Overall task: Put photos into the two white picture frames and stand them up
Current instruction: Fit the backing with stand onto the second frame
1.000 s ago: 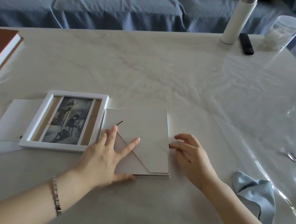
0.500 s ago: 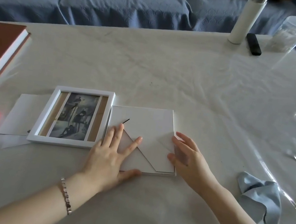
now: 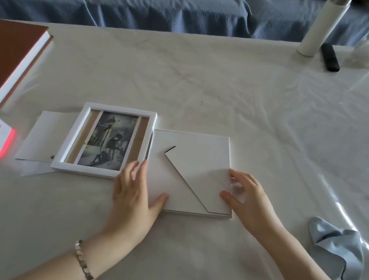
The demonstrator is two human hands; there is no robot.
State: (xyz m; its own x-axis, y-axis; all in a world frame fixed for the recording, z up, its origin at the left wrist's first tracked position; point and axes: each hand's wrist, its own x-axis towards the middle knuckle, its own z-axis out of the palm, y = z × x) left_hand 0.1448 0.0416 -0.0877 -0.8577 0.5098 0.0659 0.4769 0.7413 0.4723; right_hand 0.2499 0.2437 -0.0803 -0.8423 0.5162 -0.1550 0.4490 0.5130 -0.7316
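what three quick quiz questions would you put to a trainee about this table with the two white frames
1. True or false: the face-up frame already has a photo in it.
2. Multiple choice: the blue cloth lies A) right of the right hand, B) on the face-up frame, C) between the two frames.
3. Short answer: how many of the two frames stand upright?

Key: 1 true. 2 A. 3 zero: both lie flat on the table, and the face-down frame shows its back with the stand flap.
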